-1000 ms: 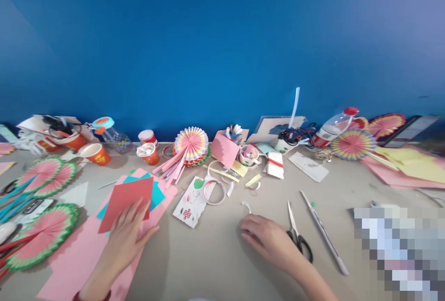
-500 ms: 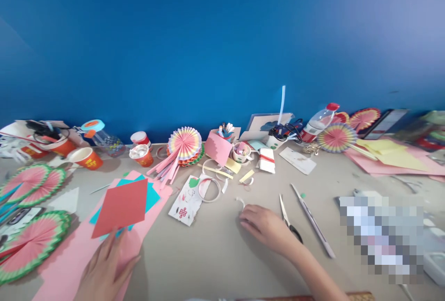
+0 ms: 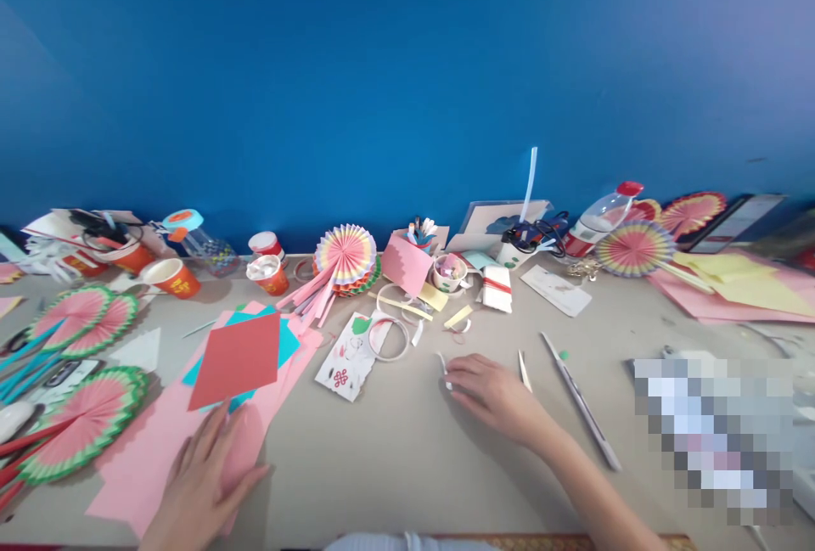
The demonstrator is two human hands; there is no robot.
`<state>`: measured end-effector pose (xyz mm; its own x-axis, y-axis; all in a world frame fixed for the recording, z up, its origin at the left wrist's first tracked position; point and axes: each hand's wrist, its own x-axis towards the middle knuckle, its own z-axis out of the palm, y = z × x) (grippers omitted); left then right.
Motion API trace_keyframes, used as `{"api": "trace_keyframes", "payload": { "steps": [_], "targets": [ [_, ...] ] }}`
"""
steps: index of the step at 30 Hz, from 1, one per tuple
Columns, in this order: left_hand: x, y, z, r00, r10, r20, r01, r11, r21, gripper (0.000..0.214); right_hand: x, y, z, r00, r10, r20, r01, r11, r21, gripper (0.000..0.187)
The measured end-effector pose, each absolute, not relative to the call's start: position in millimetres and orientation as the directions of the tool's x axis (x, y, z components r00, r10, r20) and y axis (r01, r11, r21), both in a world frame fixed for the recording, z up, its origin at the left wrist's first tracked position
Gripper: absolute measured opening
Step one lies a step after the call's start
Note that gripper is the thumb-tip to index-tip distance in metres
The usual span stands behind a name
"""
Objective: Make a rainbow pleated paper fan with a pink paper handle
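Note:
My left hand (image 3: 204, 475) lies flat with fingers spread on a large pink sheet (image 3: 137, 470), just below a red paper square (image 3: 237, 360) that rests on a teal sheet (image 3: 289, 349). My right hand (image 3: 493, 394) rests palm down on the grey table, fingers loosely stretched. Its fingertips touch a small white curled paper strip (image 3: 444, 364). The hand covers the handles of the scissors (image 3: 524, 369), so only the blades show beside it.
A long grey craft knife (image 3: 581, 402) lies right of my right hand. Pink-and-green paper fans (image 3: 82, 424) fill the left side. A rainbow fan (image 3: 347, 255), red cups (image 3: 173, 278), a tape ring (image 3: 390, 339), a printed card (image 3: 344, 360) and a bottle (image 3: 602, 216) stand further back. Yellow and pink sheets (image 3: 739, 292) lie far right.
My left hand has slid back toward me, off the red square onto the pink sheet. My right hand has shifted forward over the scissors' handles, up to the white strip.

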<state>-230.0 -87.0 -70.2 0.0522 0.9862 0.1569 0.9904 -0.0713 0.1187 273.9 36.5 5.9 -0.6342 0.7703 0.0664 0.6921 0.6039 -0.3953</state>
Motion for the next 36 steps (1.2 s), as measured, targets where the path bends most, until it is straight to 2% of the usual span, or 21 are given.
{"api": "trace_keyframes", "payload": {
  "steps": [3,5,7,9,12,14,17,19,22,27,30,36],
  "targets": [
    [-237.0,-91.5,-71.6,0.064,0.990,0.128,0.991,-0.078,0.113,0.077,280.5,54.7,-0.2,-0.580,0.811,0.070,0.758,0.569,-0.318,0.027],
    [-240.2,-91.9,-72.3,0.074,0.990,0.120,0.989,-0.088,0.117,0.076,284.4,64.7,-1.5,-0.456,0.886,0.088,0.858,0.464,-0.222,0.031],
    [-241.5,-91.6,-73.1,0.088,0.988,0.125,0.988,-0.103,0.118,0.074,284.4,67.6,0.0,-0.355,0.926,0.132,0.909,0.375,-0.184,0.033],
    [-241.2,-91.5,-73.7,0.104,0.984,0.146,0.986,-0.122,0.118,0.073,279.6,64.0,2.0,-0.392,0.906,0.162,0.874,0.421,-0.242,0.033],
    [-239.8,-91.9,-74.1,0.111,0.976,0.186,0.984,-0.134,0.116,0.070,271.2,60.5,-0.2,-0.645,0.754,0.128,0.679,0.641,-0.357,0.030],
    [-240.3,-91.9,-74.2,0.114,0.973,0.201,0.984,-0.139,0.112,0.066,271.9,69.3,-6.6,-0.707,0.697,0.120,0.620,0.692,-0.370,0.028],
    [-243.7,-91.0,-74.2,0.113,0.967,0.229,0.984,-0.141,0.107,0.060,283.2,96.0,-17.5,-0.546,0.813,0.205,0.737,0.582,-0.344,0.030],
    [-245.8,-89.7,-73.0,0.110,0.965,0.240,0.981,-0.143,0.129,0.057,289.9,110.0,-20.9,-0.493,0.836,0.240,0.768,0.548,-0.331,0.033],
    [-245.3,-86.9,-66.6,0.078,0.971,0.226,0.972,-0.124,0.198,0.051,287.7,111.0,-18.1,-0.509,0.820,0.261,0.753,0.571,-0.327,0.032],
    [-239.9,-80.5,-42.8,0.047,0.979,0.198,0.963,-0.097,0.251,0.039,269.9,88.2,-6.8,-0.618,0.763,0.190,0.668,0.637,-0.384,0.030],
    [-237.7,-77.2,-21.5,0.019,0.969,0.248,0.976,-0.071,0.205,0.036,264.6,82.2,-3.4,-0.613,0.767,0.188,0.662,0.629,-0.408,0.031],
    [-231.5,-65.3,24.9,-0.237,0.891,0.387,0.969,0.244,0.032,0.036,259.9,76.7,-2.4,-0.635,0.755,0.163,0.637,0.631,-0.444,0.032]
  ]
}}
